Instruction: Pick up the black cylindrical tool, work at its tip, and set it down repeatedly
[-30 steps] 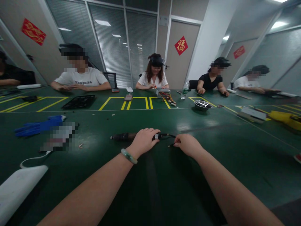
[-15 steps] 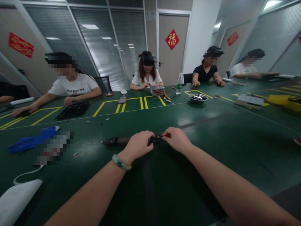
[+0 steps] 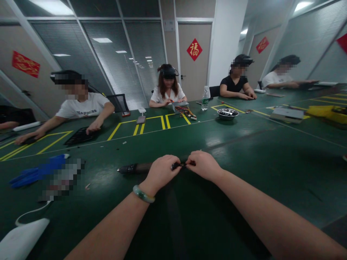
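Observation:
My left hand point(image 3: 162, 171), with a green bangle at its wrist, is closed on a small black part point(image 3: 175, 166). My right hand point(image 3: 204, 165) pinches a thin dark piece point(image 3: 191, 163) right beside it. The two sets of fingertips almost meet, and a tiny gold spot shows between them. Whether the two pieces are joined I cannot tell. Behind my left hand a dark electric screwdriver point(image 3: 135, 168) lies on the green table, its tip pointing left; my hand hides its other end.
To the left lie blue gloves point(image 3: 40, 170), a blurred-out device point(image 3: 63, 178) and a white object with a cable point(image 3: 24, 238). A metal bowl point(image 3: 227, 114), a water bottle point(image 3: 205, 99) and a wired metal box point(image 3: 181, 107) stand farther back. Several people sit across the table.
My hands have come closer together, the right one moving left towards the black part. The view has tilted slightly. A co-worker's hand at left now reaches onto the black panel.

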A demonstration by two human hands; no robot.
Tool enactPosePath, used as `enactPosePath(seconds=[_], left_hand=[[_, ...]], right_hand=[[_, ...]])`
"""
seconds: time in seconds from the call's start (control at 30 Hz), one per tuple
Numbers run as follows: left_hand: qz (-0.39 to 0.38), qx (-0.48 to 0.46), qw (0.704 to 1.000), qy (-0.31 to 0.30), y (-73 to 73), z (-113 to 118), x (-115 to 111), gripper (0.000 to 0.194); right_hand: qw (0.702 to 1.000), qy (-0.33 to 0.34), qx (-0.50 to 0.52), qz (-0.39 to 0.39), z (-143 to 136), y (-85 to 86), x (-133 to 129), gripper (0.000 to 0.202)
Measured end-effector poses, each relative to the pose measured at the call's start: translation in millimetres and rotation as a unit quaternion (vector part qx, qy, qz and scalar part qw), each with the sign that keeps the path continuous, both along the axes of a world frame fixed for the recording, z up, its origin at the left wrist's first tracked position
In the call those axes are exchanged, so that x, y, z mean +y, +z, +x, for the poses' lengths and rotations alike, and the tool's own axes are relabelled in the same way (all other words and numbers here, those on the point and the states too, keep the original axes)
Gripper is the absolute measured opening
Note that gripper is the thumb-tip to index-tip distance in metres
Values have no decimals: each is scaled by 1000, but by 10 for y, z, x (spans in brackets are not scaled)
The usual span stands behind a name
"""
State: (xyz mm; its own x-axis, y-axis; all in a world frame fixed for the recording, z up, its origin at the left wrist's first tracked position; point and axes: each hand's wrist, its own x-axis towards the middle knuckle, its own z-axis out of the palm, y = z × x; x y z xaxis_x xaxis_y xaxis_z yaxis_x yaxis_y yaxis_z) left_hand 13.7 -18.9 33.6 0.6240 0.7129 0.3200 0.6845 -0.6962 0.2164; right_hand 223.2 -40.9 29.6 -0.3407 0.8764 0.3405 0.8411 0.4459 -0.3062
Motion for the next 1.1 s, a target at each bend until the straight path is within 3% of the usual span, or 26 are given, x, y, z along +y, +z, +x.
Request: enactPosePath(seconds=[0.5, 0.73, 1.1], left_hand=[[-3, 9, 1000, -28, 9, -4, 12, 10], [-17, 9, 999, -30, 26, -16, 6, 13], [-8, -8, 999, -44, -43, -28, 64, 14]], right_hand=[[999, 6, 48, -21, -16, -84, 28, 3], [999, 10, 45, -22, 15, -44, 19, 3], [997, 16, 73, -36, 43, -76, 46, 2]])
